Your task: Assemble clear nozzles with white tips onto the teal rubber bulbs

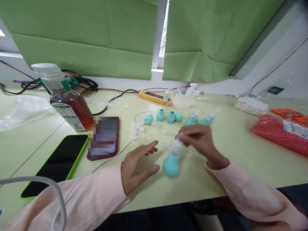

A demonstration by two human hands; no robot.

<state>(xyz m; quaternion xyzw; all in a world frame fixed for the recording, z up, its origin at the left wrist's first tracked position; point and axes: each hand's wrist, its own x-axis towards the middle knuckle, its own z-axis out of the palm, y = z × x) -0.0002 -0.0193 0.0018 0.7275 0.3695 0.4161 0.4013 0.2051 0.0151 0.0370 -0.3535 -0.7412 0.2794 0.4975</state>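
My right hand [198, 138] pinches the clear tip of a teal bulb aspirator [171, 165], whose round bulb hangs downward above the table, blurred by motion. To the left of the bulb, my left hand [139, 166] is open, fingers and thumb apart, holding nothing. Beyond my hands are several loose teal bulbs [160, 115]. Two more aspirators with clear tips fitted [192, 118] lie behind my right hand. Clear tube pieces [167, 132] and small white, translucent parts [141, 126] are scattered between the loose bulbs and my left hand.
A green-edged phone [60, 160], a red-cased phone [104, 138] and a bottle of reddish liquid [71, 106] stand or lie at left. A white cable [122, 148] crosses the table. Behind is a yellow power strip [154, 98]; at right, a red package [281, 133].
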